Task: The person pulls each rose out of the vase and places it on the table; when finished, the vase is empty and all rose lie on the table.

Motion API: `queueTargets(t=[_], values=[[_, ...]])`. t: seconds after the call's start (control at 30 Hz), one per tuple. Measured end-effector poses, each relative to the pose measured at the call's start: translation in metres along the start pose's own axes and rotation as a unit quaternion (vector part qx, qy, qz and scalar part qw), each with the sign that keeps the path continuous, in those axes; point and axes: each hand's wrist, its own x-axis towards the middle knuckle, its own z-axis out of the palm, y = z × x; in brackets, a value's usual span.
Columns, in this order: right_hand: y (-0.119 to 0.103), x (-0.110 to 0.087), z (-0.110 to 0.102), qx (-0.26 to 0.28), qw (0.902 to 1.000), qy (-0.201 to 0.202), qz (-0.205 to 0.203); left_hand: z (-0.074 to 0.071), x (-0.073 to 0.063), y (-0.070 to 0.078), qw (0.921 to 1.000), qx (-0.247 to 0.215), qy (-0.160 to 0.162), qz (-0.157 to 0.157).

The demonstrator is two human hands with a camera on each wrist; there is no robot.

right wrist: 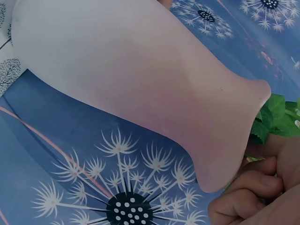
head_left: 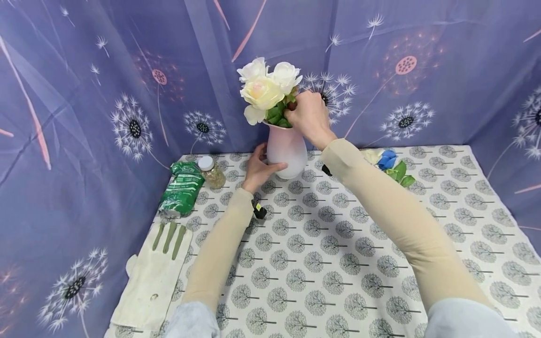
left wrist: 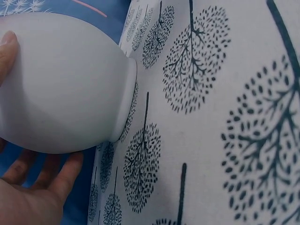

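Observation:
A vase (head_left: 287, 152), pink at the neck and fading to white below, stands upright at the back of the table. Three roses (head_left: 262, 92), white and pale cream with green leaves, rise from its mouth and lean left. My left hand (head_left: 259, 166) holds the vase's lower body, thumb across the front and fingers round the far side; its foot meets the cloth in the left wrist view. At the rim, my right hand (head_left: 310, 115) grips the roses low among the leaves (right wrist: 276, 117) with curled fingers. The stems inside the vase are hidden.
A blue flower (head_left: 386, 159) with leaves lies at the back right, partly behind my right sleeve. To the left are a white-capped jar (head_left: 213, 173), a green packet (head_left: 181, 188) and a pale glove (head_left: 148, 281) with green strips. A purple curtain (head_left: 270, 28) hangs close behind the vase.

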Motion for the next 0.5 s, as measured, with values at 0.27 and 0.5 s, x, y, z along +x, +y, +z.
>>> queueTargets(t=[0.27, 0.5], values=[[0.0015, -0.0038, 0.0056, 0.008, 0.9994, 0.029, -0.015, -0.0013, 0.0004, -0.0035, 0.9999, 0.002, -0.003, -0.011], [0.0015, -0.0052, 0.0029, 0.017, 0.9988, 0.038, -0.027, -0.0006, 0.0000, -0.0015, 1.0000, 0.001, -0.001, 0.000]])
